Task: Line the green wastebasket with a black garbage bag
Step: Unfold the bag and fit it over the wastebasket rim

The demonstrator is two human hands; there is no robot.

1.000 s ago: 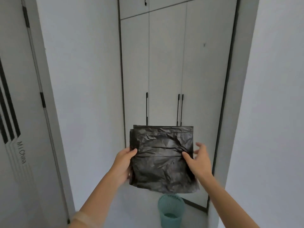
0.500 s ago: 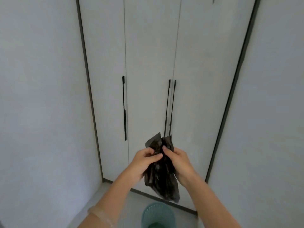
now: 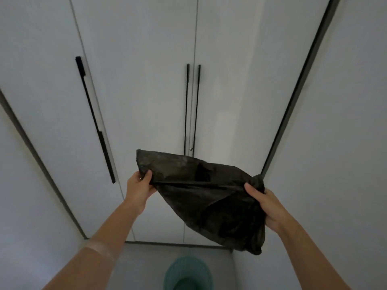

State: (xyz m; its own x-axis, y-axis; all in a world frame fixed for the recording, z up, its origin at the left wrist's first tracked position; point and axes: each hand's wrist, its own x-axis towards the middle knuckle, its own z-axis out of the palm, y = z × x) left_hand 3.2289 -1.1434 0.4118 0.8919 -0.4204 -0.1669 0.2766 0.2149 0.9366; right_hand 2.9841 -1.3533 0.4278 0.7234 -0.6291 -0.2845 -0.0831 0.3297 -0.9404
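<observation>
One black garbage bag (image 3: pixel 207 197) hangs stretched in mid-air between two bare hands, above and just behind the single green wastebasket (image 3: pixel 187 274), which stands unlined on the floor at the frame's lower edge. The left hand (image 3: pixel 139 188) pinches one corner of the bag's top edge; the right hand (image 3: pixel 265 204) clutches the bunched opposite side. The step in hand appears to be opening the bag; next, its mouth likely needs parting and lowering into the basket. Behind, white cabinet doors (image 3: pixel 146 80) carry three slim black handles (image 3: pixel 95 120).
</observation>
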